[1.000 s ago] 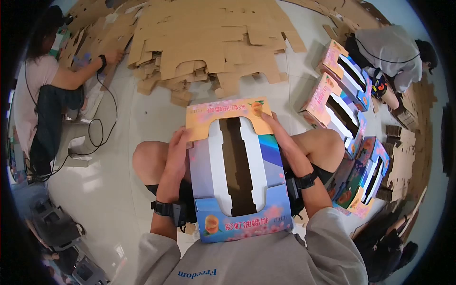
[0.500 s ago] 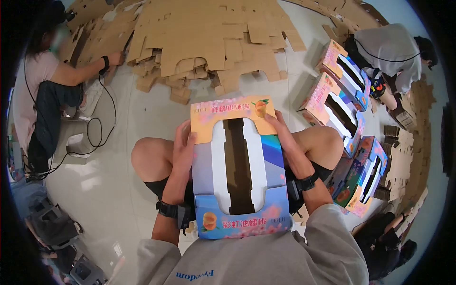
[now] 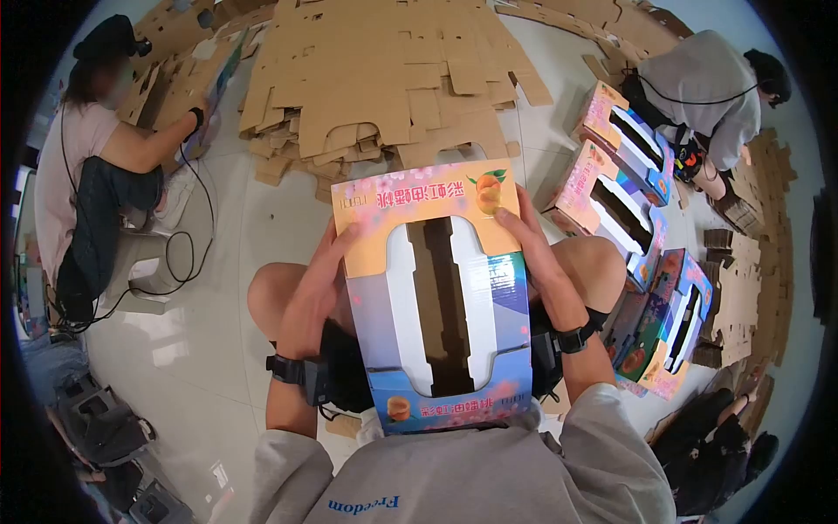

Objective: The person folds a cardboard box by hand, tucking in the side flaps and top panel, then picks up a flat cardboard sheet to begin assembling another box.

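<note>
A printed cardboard fruit box (image 3: 367, 319), with peach pictures on its orange and blue ends, rests over my lap. Through the long slot in its top, brown inner cardboard shows between white edges. My left hand (image 3: 325, 262) grips the far left side, thumb on the orange panel and the other fingers hidden behind. On the far right corner, my right hand (image 3: 526, 237) holds the box the same way, its thumb beside the peach picture. The near end of the box lies against my shirt.
Several similar printed boxes (image 3: 602, 188) stand on the floor to my right. A large pile of flat brown cardboard (image 3: 393, 79) lies ahead. One person (image 3: 113, 166) sits at the left with cables nearby, another person (image 3: 703, 87) at the far right. Stacked cardboard (image 3: 729, 297) lies right.
The far end of the box has risen and tilted toward me, with both hands moving along with it. The person at the left now holds a printed sheet.
</note>
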`<state>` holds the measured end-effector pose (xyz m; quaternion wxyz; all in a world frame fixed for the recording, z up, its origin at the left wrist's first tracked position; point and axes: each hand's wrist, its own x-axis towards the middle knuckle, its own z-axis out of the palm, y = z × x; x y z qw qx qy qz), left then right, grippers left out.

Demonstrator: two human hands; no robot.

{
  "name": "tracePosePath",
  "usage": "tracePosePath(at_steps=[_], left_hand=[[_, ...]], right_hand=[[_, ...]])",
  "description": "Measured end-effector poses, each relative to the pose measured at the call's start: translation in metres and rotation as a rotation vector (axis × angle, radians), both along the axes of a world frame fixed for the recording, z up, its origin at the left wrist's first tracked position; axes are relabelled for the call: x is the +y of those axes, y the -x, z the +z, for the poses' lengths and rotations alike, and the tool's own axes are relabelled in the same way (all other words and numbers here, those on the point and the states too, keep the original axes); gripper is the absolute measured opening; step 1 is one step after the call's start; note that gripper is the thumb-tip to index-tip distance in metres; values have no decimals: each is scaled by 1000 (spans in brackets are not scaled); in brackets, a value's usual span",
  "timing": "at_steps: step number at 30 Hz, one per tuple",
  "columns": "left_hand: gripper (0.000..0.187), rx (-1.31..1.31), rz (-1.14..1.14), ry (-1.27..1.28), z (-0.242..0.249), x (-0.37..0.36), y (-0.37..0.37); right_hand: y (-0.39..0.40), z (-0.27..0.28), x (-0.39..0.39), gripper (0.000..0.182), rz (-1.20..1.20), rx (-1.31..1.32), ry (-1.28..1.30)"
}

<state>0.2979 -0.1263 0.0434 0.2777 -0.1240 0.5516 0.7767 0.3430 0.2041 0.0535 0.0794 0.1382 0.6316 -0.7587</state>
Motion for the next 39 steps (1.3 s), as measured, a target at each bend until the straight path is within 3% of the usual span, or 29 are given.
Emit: tracePosePath(at_steps=[8, 11, 14, 17, 20, 23, 26, 32, 39], left_hand=[[70, 23, 100, 58, 14, 18, -16], [66, 202, 54, 195, -40, 10, -11], [66, 458, -78, 752, -66, 14, -17], [66, 627, -87, 810, -81, 13, -38], [65, 802, -339, 961, -57, 4, -46], [66, 737, -607, 1032, 4, -7, -39], [79, 773, -719, 1026, 32, 0, -40], [106, 971, -623, 1095, 22, 39, -75], [88, 952, -592, 1243, 24, 61, -86]], right_hand=[[-11, -7, 13, 84, 117, -32, -121], [-20, -13, 24, 89, 271, 38, -384], [-35, -8, 22, 91, 431, 99, -648], [-51, 20, 4, 86, 503, -1, -796], [-62, 33, -6, 88, 486, -60, -780], [-74, 28, -13, 89, 505, 122, -1026], [-74, 36, -24, 90, 544, 135, -1109], [-66, 21, -33, 101, 490, 344, -1199], [-64, 22, -47, 91, 456, 347, -1252]])
